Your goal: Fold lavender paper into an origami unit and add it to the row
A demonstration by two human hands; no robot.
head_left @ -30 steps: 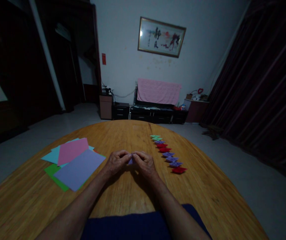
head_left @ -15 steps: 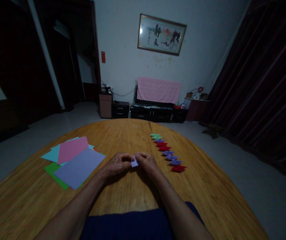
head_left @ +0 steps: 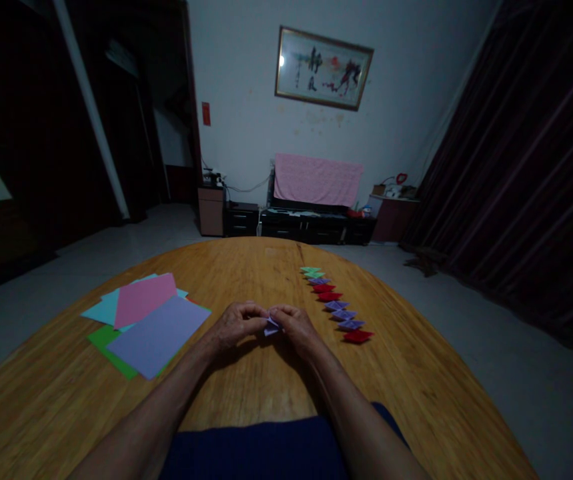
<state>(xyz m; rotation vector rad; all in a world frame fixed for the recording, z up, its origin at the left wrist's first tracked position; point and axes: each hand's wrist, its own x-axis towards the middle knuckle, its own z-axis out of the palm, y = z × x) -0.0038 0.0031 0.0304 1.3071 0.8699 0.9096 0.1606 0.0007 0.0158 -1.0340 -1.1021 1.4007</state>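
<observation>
Fingers [head_left: 255, 325] partly hide the folded purple paper [head_left: 271, 329]

On the wide, gold-framed picture [head_left: 324, 69] on the pale wall [head_left: 246, 60], two large dark brush-written characters [head_left: 313, 70] stand one above the other; the upper looks like 静, the lower is too blurred to read. A thin column of small dark writing [head_left: 297, 72] beside them and the narrow, upright red slip [head_left: 206, 113] near the doorway are illegible.

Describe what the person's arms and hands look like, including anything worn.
The left hand and right hand wear no gloves; the forearms show no sleeves, watch or bracelet. Dark blue cloth, perhaps clothing, shows between them.
</observation>
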